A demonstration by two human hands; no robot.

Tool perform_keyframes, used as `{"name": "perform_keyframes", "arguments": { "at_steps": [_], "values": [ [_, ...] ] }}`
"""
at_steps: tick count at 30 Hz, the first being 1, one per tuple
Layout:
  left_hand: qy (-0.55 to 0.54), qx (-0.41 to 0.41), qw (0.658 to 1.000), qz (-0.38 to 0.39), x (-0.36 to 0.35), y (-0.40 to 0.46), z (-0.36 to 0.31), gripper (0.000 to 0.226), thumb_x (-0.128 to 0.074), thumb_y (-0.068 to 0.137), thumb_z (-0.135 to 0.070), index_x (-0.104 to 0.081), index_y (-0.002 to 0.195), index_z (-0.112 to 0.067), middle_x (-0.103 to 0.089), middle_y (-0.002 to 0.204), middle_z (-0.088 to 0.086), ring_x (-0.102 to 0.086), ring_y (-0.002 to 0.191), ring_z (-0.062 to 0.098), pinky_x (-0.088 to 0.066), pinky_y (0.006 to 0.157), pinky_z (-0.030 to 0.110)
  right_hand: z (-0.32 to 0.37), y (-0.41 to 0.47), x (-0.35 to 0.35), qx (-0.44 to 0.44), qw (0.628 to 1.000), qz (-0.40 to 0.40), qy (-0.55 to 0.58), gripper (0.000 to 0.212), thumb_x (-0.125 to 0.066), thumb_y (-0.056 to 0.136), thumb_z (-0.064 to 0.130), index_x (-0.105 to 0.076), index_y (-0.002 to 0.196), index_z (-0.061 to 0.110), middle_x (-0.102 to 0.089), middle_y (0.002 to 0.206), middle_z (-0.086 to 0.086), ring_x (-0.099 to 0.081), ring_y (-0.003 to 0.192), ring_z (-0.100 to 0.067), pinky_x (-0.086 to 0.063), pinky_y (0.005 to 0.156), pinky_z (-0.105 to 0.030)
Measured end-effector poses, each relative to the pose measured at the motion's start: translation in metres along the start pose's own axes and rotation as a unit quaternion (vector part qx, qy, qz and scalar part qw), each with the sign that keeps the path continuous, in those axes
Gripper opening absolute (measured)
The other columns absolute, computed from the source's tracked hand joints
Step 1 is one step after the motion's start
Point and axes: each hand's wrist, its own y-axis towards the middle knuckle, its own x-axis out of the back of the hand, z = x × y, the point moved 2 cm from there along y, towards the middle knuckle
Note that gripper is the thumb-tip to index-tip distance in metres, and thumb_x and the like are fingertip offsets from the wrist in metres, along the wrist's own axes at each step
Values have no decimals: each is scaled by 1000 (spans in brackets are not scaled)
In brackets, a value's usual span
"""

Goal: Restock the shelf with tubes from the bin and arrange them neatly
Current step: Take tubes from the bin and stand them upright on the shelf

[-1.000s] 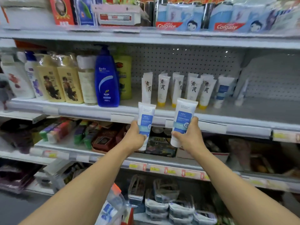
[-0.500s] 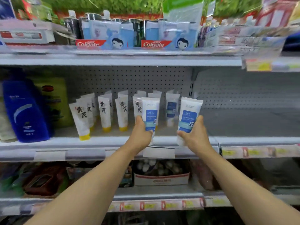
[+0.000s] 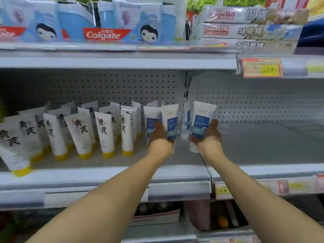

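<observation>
Both hands hold tubes (shelf (image 3: 263, 142) right bare).

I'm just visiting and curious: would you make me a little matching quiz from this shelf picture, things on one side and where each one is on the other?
Things:
1. yellow-capped tubes
2. blue-label tube
3. Colgate packs
4. yellow price tag

Places:
A. on the top shelf
B. clipped to the upper shelf's edge, at the right
C. standing in rows at the left of the middle shelf
D. gripped in the right hand

Pairs: 1-C, 2-D, 3-A, 4-B
</observation>
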Motion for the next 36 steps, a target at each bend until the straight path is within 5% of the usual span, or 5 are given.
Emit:
{"name": "perform_keyframes", "arguments": {
  "at_steps": [2,14,24,29,36],
  "values": [
    [20,6,1000,-17,-14,10,-2,63,-64,84,-17,-31,137,-11,-52,130,15,-53,116,31,-44,93,36,-5,12,-7,-19,1000,2,14,54,-70,81,15,-36,122,7,-56,109,-14,-54,88,-23,-41,74,-29],
    [30,-18,994,-106,-44,34,4,56,-59,86,-12,-33,135,-7,-49,136,17,-51,122,34,-46,96,44,-22,42,-36,44,996,7,72,51,-71,75,1,-29,101,11,-62,114,-16,-58,85,-20,-42,66,-21],
    [64,35,996,-59,-45,30,6,56,-61,87,-20,-32,133,-5,-48,137,15,-48,125,32,-41,101,38,-26,39,-39,22,996,48,66,50,-72,76,6,-32,104,11,-59,119,-17,-62,102,-31,-51,79,-33],
    [64,76,995,-21,-41,19,3,63,-59,89,-27,-27,140,-9,-42,143,11,-45,128,31,-38,103,38,-27,26,-30,-66,985,97,-124,67,-72,77,22,-33,127,2,-44,129,-17,-48,120,-34,-44,94,-37],
    [80,75,994,26,-13,0,-1,58,-59,88,-32,-35,137,-13,-50,135,12,-53,119,31,-47,96,38,-9,-16,-19,-15,933,212,-291,57,-61,78,40,-41,124,13,-43,125,-14,-39,116,-33,-40,94,-38]
  ]
}}
